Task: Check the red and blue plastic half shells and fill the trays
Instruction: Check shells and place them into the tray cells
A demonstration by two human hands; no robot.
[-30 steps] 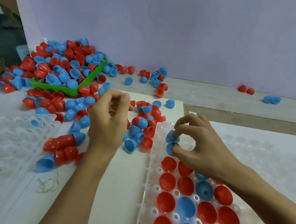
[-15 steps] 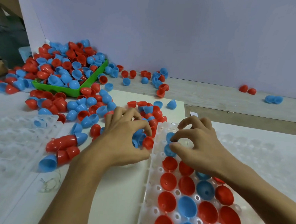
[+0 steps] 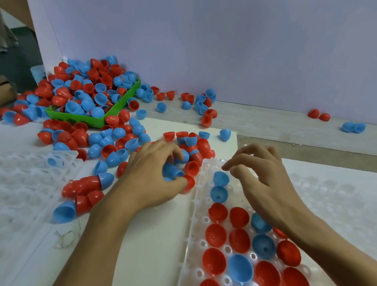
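The clear tray (image 3: pixel 198 209) I'm filling lies near and right of centre, its near pockets holding red and blue half shells open side up; the two farthest filled pockets on its left column hold blue shells (image 3: pixel 220 178). My right hand (image 3: pixel 266 190) hovers over the tray's far end with fingers loosely curled and holding nothing that I can see. My left hand (image 3: pixel 153 180) is down in the loose shells just left of the tray, fingers curled round a blue shell (image 3: pixel 172 170). I judge this the pick-and-check step; next I should lift that shell, look it over, and seat it in an empty far pocket. Farther left, a green bin (image 3: pixel 84 120) overflows with shells. I can read no writing anywhere.
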